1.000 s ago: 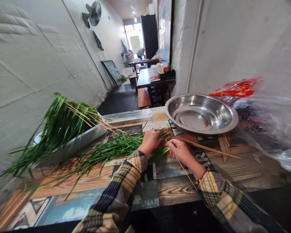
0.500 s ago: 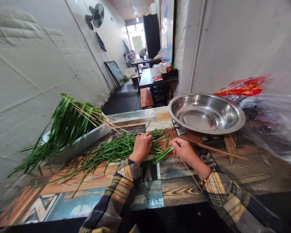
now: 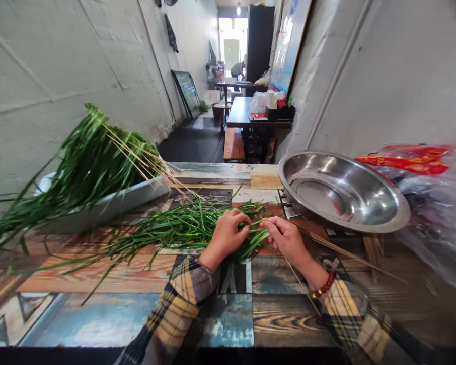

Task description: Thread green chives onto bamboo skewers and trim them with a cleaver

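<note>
My right hand [image 3: 287, 241] is closed in a pinch on a thin bamboo skewer [image 3: 298, 279] that slants down toward my wrist. Chive stalk ends [image 3: 256, 238] meet its fingertips. Close beside it, my left hand [image 3: 230, 233] has its thumb and forefinger drawn together at a chive stalk [image 3: 257, 221] that spans the small gap between the hands. Under and left of that hand spreads a loose pile of green chives [image 3: 171, 228]. Skewered chives [image 3: 106, 157] are heaped on a white tray [image 3: 110, 205] at the left, their bare skewer ends pointing right.
A wide steel basin [image 3: 344, 190] stands at the back right of the wood-patterned table [image 3: 228, 317]. Loose skewers [image 3: 349, 251] lie in front of it. Clear plastic bags [image 3: 437, 203] sit to the right. Beyond are another table [image 3: 241, 111] and a person bending [image 3: 237, 70].
My left hand has moved slightly right from the pile, bringing its fingertips to a stalk near my right hand. The right hand keeps the skewer. The head view has shifted.
</note>
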Demonstrator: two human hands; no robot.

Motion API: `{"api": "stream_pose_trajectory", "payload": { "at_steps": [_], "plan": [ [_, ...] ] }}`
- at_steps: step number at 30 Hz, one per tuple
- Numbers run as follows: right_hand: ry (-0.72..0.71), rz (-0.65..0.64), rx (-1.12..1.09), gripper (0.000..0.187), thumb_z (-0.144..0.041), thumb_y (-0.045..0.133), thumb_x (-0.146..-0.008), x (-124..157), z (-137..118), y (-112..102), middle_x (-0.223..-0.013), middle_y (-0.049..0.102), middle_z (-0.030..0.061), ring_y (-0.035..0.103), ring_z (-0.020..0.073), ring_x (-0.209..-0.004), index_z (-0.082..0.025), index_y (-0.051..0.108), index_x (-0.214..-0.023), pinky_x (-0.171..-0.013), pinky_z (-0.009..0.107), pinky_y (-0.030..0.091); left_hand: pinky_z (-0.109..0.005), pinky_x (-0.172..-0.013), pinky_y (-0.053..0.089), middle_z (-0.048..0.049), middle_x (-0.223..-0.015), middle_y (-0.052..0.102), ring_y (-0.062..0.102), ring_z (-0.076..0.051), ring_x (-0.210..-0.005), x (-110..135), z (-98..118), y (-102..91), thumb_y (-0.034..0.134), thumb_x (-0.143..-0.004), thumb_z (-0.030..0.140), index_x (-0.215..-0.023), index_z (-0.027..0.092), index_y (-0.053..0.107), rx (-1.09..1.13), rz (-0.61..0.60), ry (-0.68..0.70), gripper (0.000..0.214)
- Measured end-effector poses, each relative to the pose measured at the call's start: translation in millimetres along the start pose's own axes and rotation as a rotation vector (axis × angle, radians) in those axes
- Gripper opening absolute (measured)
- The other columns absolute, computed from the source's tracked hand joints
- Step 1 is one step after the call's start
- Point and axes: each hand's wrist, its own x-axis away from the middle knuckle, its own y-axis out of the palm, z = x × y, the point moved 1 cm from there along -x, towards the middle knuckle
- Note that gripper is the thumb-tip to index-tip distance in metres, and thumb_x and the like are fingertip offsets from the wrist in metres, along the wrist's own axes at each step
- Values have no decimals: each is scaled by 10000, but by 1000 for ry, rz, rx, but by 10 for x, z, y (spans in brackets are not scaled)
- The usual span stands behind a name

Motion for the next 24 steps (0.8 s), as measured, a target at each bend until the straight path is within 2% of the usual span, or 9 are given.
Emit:
{"api": "stream_pose_trajectory", "payload": {
  "at_steps": [3,11,16,19,24],
  "plan": [
    [2,-27,19,357,-493,487,-871,-10,14,-6,-523,554,-36,460,78,-390,-185,664,-894,-403,191,357,-341,-817,396,-25,-902,659,553,-198,-908,4,64,-26,584,-829,291,-784,220,671,-3,-2,0,121],
    [-11,-37,59,337,-459,483,-887,42,49,-17,-528,545,-36,462,79,-392,-191,678,-949,-402,193,362,-302,-774,426,-25,-866,695,591,-169,-837,44,119,-1,553,-863,240,-930,221,681,202,1,38,145],
    [-78,-26,129,319,-416,481,-898,86,-6,-4,-522,536,-32,461,86,-422,-194,701,-963,-424,200,357,-283,-729,437,-22,-764,676,589,-157,-764,51,143,-11,556,-850,215,-784,195,677,323,68,10,139],
    [-120,-28,163,301,-383,488,-898,106,-26,4,-521,539,-29,482,94,-457,-194,711,-967,-465,207,377,-283,-739,444,-18,-758,673,594,-157,-765,53,160,-22,576,-826,198,-776,195,668,361,120,-18,105],
    [-102,-34,134,323,-364,490,-894,120,-20,24,-532,548,-27,485,97,-467,-171,692,-1056,-475,211,389,-278,-734,442,-18,-748,667,587,-155,-757,63,173,-28,569,-819,161,-789,195,680,366,117,4,119]
  ]
}}
